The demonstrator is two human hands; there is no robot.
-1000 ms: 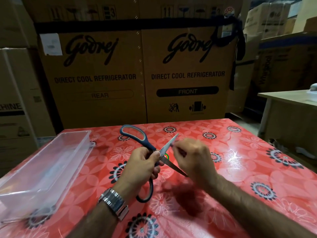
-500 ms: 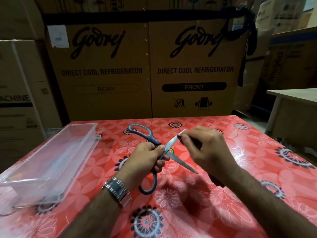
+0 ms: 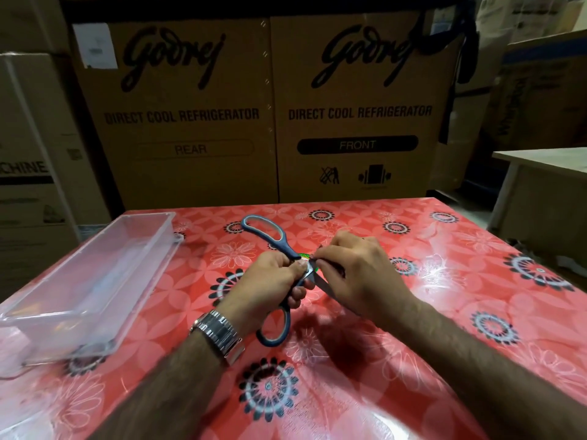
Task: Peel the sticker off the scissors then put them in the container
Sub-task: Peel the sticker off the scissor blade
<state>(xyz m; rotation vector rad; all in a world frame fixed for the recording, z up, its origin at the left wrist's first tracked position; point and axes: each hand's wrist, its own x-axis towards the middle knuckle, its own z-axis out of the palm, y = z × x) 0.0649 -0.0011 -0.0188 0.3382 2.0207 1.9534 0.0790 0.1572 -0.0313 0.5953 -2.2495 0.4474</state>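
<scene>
Blue-handled scissors [image 3: 275, 236] are held above the red flowered table, blades spread apart. My left hand [image 3: 270, 281] grips them at the pivot, with a metal watch on that wrist. A small round green and orange sticker [image 3: 305, 256] sits near the pivot. My right hand [image 3: 355, 274] covers the blades, its fingertips pinched right at the sticker's edge. Whether the sticker has lifted I cannot tell. A clear plastic container [image 3: 95, 277] lies on the table's left side, with nothing visible inside.
The table [image 3: 444, 312] carries a red flowered cloth. Tall cardboard refrigerator boxes [image 3: 273, 115] stand right behind its far edge. More boxes are stacked at the left. A beige table [image 3: 546, 160] stands at the right, across a gap.
My right hand has slid from the blade tip down to the sticker by the pivot. The left hand keeps its hold on the scissors.
</scene>
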